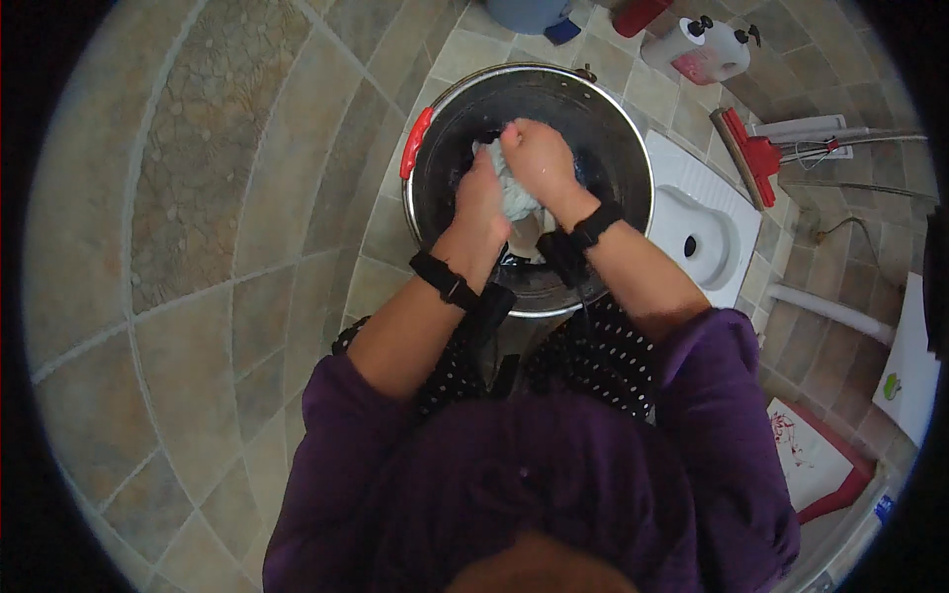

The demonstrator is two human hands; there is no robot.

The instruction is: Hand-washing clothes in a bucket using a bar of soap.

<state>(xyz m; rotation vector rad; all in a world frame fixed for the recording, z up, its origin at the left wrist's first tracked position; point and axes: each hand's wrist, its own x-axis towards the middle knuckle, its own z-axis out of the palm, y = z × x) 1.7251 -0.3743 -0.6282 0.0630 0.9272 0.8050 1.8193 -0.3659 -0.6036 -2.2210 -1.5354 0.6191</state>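
Observation:
Over a large round metal bucket (603, 128), both of my hands are closed on a pale, wet-looking cloth (517, 201). My left hand (479, 196) grips it from the left side. My right hand (539, 160) is a little farther off, its fingers curled into a fist around the cloth's upper part. The cloth is bunched between the two hands, with a pale part hanging below the wrists. Dark material or water lies inside the bucket, partly hidden by my hands. A red grip (416, 143) sits on the bucket's left rim.
A white squat toilet (727, 242) is set in the floor to the right. Beyond it are a red-headed squeegee (743, 158) and a white jug (727, 59). A blue-grey bucket (519, 14) stands at the far edge. A tiled wall (208, 148) runs along the left.

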